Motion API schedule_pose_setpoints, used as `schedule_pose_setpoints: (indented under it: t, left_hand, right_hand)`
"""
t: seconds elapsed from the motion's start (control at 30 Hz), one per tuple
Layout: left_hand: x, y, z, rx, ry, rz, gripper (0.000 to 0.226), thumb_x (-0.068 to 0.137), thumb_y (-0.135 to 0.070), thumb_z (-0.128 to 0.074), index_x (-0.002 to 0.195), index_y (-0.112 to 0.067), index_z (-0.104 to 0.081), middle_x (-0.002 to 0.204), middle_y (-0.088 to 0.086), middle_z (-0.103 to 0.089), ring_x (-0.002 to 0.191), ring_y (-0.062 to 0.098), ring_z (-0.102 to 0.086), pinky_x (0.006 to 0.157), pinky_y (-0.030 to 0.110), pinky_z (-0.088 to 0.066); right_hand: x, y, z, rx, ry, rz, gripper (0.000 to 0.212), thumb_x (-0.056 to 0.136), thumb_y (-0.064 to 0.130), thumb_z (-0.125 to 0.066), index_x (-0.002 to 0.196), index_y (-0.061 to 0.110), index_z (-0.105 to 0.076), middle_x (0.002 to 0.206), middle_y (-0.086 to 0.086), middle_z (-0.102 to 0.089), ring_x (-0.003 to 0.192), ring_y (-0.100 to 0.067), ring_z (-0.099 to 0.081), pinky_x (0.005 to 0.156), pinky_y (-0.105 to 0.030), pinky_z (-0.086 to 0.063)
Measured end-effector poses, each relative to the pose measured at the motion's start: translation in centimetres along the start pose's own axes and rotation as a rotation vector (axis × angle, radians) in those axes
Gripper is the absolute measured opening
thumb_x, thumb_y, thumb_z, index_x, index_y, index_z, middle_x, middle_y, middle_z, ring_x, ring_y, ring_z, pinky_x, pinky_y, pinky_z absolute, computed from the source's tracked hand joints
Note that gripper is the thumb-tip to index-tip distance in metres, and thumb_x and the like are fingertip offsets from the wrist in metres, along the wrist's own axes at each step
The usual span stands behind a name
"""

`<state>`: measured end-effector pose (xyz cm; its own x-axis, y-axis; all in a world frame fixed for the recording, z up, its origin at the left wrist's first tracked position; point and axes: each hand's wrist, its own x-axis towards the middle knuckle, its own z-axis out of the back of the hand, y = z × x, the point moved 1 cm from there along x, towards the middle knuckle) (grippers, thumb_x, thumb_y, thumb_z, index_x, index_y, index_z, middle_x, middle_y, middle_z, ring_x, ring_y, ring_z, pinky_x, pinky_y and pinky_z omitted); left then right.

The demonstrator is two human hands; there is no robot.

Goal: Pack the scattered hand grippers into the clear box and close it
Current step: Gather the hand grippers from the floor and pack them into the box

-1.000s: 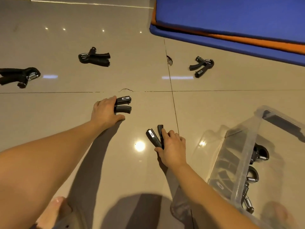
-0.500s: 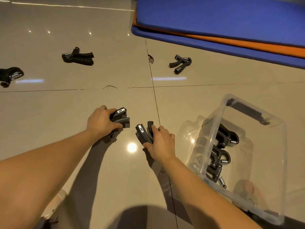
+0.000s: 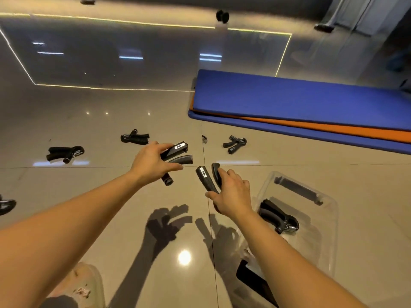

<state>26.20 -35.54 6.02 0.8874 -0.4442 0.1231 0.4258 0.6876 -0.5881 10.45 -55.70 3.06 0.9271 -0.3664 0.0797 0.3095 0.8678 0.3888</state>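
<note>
Fingers of the right hand (image 3: 231, 194) are curled around a black plastic hand gripper with a small white label (image 3: 205, 177), its two handles poking up past the knuckles. The left hand (image 3: 153, 163) is clamped on a second black hand gripper (image 3: 178, 153), thumb under, handles pointing right; both are off the glossy beige tiled floor (image 3: 111, 196), judging by the shadows below.

Just right of the right wrist sits the clear plastic storage box (image 3: 329, 241), open, with at least one black gripper already inside (image 3: 278, 215). A dark lid or handle piece lies near its lower corner, unclear which.

Risk, as I judge it: the grip on each tool is partial, so a sprung handle could slip and drop on the tile; and the box's thin wall is hard to see, so a hand swinging right could clip the rim.

Room is ample: open floor ahead, four loose grippers well apart at (image 3: 134, 137), (image 3: 64, 153), (image 3: 234, 143) and the left edge (image 3: 6, 205). A blue and orange mat (image 3: 300, 107) bounds the far right.
</note>
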Motion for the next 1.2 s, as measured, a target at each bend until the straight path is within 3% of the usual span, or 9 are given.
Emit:
schedule_pose_setpoints:
  t: [0.2, 0.33, 0.47, 0.63, 0.8, 0.93, 1.03, 1.1, 1.2]
  left_hand:
    - [-1.2, -10.9, 3.1, -0.151, 0.111, -0.140, 0.070, 0.071, -0.048, -0.086, 0.131, -0.030, -0.057, 0.103, -0.017, -0.060, 0.093, 0.002, -0.061, 0.073, 0.019, -0.049]
    - [-2.5, -17.3, 4.1, -0.128, 0.238, -0.269, 0.066, 0.073, -0.041, -0.086, 0.130, -0.035, -0.053, 0.112, -0.016, -0.059, 0.094, 0.003, -0.062, 0.079, 0.019, -0.052]
    - [-3.7, -22.7, 4.9, -0.067, 0.325, -0.384, 0.079, 0.077, -0.041, -0.084, 0.146, -0.030, -0.046, 0.130, -0.013, -0.056, 0.112, 0.007, -0.056, 0.091, 0.020, -0.046]
    - [-4.1, -26.7, 5.1, 0.013, 0.387, -0.460, 0.080, 0.076, -0.051, -0.081, 0.147, -0.034, -0.046, 0.133, -0.013, -0.055, 0.109, 0.005, -0.054, 0.093, 0.022, -0.044]
    - [-4.6, -27.0, 3.5, 0.183, 0.478, -0.511, 0.071, 0.076, -0.087, -0.038, 0.126, -0.044, -0.064, 0.106, -0.015, -0.068, 0.093, 0.006, -0.061, 0.082, 0.027, -0.052]
    - [-3.1, -27.1, 2.1, 0.376, 0.357, -0.552, 0.084, 0.079, -0.082, -0.015, 0.106, -0.028, -0.074, 0.080, -0.003, -0.069, 0.074, 0.013, -0.063, 0.072, 0.033, -0.056]
    - [-1.4, -27.3, 1.3, 0.382, 0.184, -0.592, 0.079, 0.083, -0.076, -0.014, 0.132, -0.035, -0.060, 0.075, -0.005, -0.065, 0.068, 0.010, -0.061, 0.066, 0.027, -0.054]
    - [-0.3, -27.0, 0.7, 0.391, 0.171, -0.575, 0.072, 0.089, -0.069, -0.023, 0.154, -0.037, -0.029, 0.068, -0.009, -0.056, 0.063, 0.007, -0.056, 0.060, 0.020, -0.047]
    - [1.1, -26.5, -0.4, 0.346, 0.206, -0.600, 0.070, 0.099, -0.057, -0.037, 0.159, -0.034, -0.010, 0.063, -0.011, -0.047, 0.061, 0.006, -0.053, 0.061, 0.019, -0.046]
  right_hand:
    - [-0.4, -2.3, 10.2, 0.031, -0.062, -0.049, 0.075, 0.076, 0.058, -0.078, 0.138, 0.028, -0.049, 0.118, 0.006, -0.058, 0.111, -0.019, -0.056, 0.101, -0.046, -0.046]
    - [-1.3, -4.9, 18.0, 0.069, -0.089, -0.073, 0.058, 0.074, 0.056, -0.081, 0.119, 0.031, -0.056, 0.101, 0.008, -0.061, 0.093, -0.017, -0.061, 0.090, -0.045, -0.054]
    - [-2.8, -6.4, 24.8, 0.024, -0.067, -0.017, 0.063, 0.072, 0.055, -0.083, 0.123, 0.028, -0.056, 0.102, 0.006, -0.061, 0.092, -0.017, -0.060, 0.087, -0.045, -0.056]
    - [-3.3, -7.6, 28.9, -0.009, -0.037, 0.032, 0.057, 0.074, 0.049, -0.084, 0.119, 0.023, -0.060, 0.095, 0.004, -0.061, 0.080, -0.013, -0.059, 0.063, -0.025, -0.049]
    - [-3.0, -8.0, 27.9, -0.004, 0.057, 0.103, 0.070, 0.073, 0.042, -0.087, 0.133, 0.026, -0.057, 0.113, 0.001, -0.062, 0.093, -0.017, -0.063, 0.077, -0.031, -0.058]
    - [-2.4, -8.6, 26.5, -0.079, 0.044, 0.136, 0.071, 0.073, 0.046, -0.086, 0.135, 0.028, -0.055, 0.117, 0.004, -0.054, 0.101, -0.017, -0.056, 0.083, -0.031, -0.055]
    - [-1.7, -9.7, 26.4, -0.073, 0.041, 0.115, 0.071, 0.073, 0.046, -0.085, 0.135, 0.029, -0.054, 0.113, 0.006, -0.052, 0.100, -0.016, -0.055, 0.081, -0.028, -0.053]
    - [-1.0, -10.2, 26.5, -0.046, 0.042, 0.105, 0.070, 0.073, 0.046, -0.086, 0.133, 0.028, -0.056, 0.110, 0.006, -0.052, 0.099, -0.015, -0.056, 0.077, -0.026, -0.050]
    - [0.1, -10.5, 26.9, -0.007, 0.043, 0.102, 0.068, 0.071, 0.045, -0.087, 0.132, 0.029, -0.059, 0.106, 0.008, -0.054, 0.092, -0.014, -0.057, 0.071, -0.023, -0.048]
